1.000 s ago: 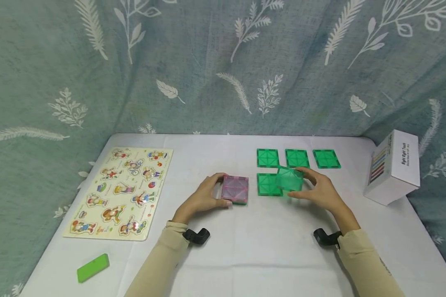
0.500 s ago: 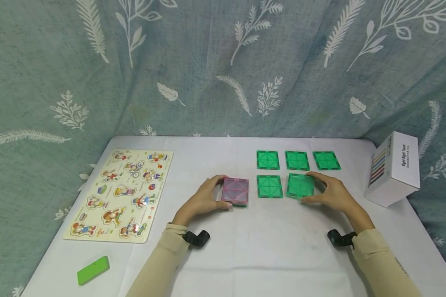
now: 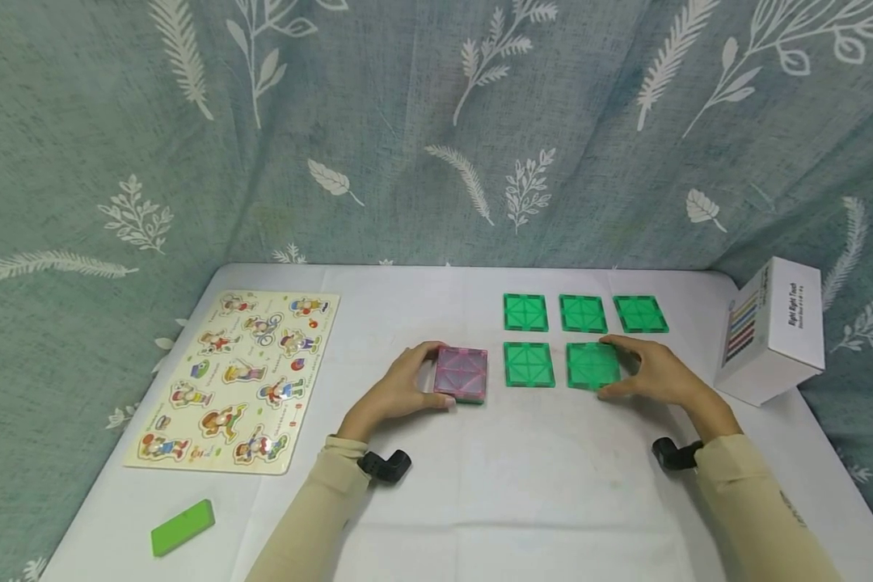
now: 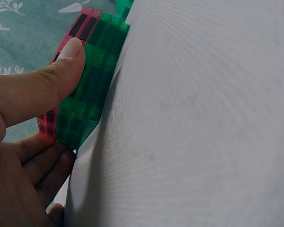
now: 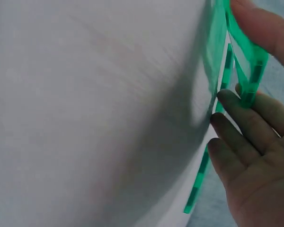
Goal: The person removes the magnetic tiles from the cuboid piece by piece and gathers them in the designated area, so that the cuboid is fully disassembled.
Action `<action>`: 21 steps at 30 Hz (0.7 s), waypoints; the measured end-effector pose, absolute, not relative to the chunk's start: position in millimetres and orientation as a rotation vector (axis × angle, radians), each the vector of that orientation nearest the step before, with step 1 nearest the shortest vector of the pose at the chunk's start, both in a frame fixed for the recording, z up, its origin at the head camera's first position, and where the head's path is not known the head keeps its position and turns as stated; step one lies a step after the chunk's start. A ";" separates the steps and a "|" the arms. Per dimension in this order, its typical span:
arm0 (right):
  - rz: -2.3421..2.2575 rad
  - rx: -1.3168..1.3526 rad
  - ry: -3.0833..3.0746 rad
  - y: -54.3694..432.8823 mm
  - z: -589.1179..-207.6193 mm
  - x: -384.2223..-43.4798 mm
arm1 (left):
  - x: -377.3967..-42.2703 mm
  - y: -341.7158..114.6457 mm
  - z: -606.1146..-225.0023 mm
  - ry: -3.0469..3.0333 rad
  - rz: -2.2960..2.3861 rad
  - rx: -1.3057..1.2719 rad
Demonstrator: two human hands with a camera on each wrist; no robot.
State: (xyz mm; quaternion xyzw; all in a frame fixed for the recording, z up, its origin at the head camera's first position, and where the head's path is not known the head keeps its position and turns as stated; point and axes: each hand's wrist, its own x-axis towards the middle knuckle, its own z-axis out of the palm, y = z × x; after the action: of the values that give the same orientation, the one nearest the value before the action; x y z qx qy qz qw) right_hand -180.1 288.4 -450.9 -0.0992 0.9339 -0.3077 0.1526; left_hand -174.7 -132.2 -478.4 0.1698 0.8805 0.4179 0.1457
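Observation:
My left hand (image 3: 400, 385) grips a short stack of square magnetic tiles (image 3: 461, 373) by its edges. The left wrist view shows pink tiles (image 4: 48, 122) on top and green tiles (image 4: 95, 75) beneath, down against the white cloth. With thumb and fingers, my right hand (image 3: 651, 373) pinches a green magnetic tile (image 3: 591, 365) at its right side. In the right wrist view that tile (image 5: 248, 61) is tilted, close over the cloth. Left of it lies another green tile (image 3: 529, 364). Behind, three more green tiles lie in a row, the middle one (image 3: 583, 314) right behind the pinched tile.
A wooden picture puzzle board (image 3: 236, 380) lies at the left, with a green block (image 3: 183, 527) in front of it. At the right stands a white box (image 3: 771, 331). A leaf-patterned curtain (image 3: 407, 129) hangs behind the table (image 3: 538, 485).
My right hand has carried the green tile rightward and lowered it, from overlapping its neighbour to a spot with a gap beside it. The left hand and its stack have stayed put.

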 end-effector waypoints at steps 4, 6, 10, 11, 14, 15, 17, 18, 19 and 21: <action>-0.835 -0.301 2.675 286.3 -446.2 -182.4 | -174.8 -132.1 -478.0 2.536 1.203 0.480; -0.807 -0.305 2.679 284.7 -444.8 -183.1 | -175.0 -132.0 -478.3 2.535 1.206 0.483; -0.743 -0.334 2.697 281.5 -442.7 -184.4 | -175.1 -132.0 -478.8 2.538 1.206 0.488; -0.723 -0.344 2.704 280.8 -442.0 -184.8 | -175.1 -132.0 -478.7 2.538 1.208 0.488; -0.656 -0.376 2.724 278.6 -439.1 -186.0 | -175.1 -132.2 -478.4 2.538 1.209 0.479; -0.631 -0.387 2.732 278.1 -438.3 -186.4 | -175.0 -132.3 -478.4 2.537 1.209 0.476; -0.604 -0.391 2.733 276.7 -437.0 -186.7 | -175.1 -132.4 -478.4 2.534 1.209 0.475; -0.597 -0.392 2.731 276.2 -436.6 -186.8 | -175.1 -132.4 -478.4 2.533 1.209 0.474; -0.593 -0.393 2.729 275.5 -436.2 -186.7 | -175.1 -132.5 -478.6 2.531 1.209 0.473; -0.585 -0.387 2.724 274.3 -435.4 -186.5 | -175.1 -132.7 -479.1 2.529 1.207 0.470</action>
State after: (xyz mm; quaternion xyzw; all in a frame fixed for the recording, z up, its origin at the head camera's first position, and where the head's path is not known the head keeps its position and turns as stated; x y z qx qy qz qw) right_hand -186.5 274.3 -435.4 -0.1357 0.9553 -0.2051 0.1638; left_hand -175.1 -132.7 -479.1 0.1635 0.8800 0.4201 0.1494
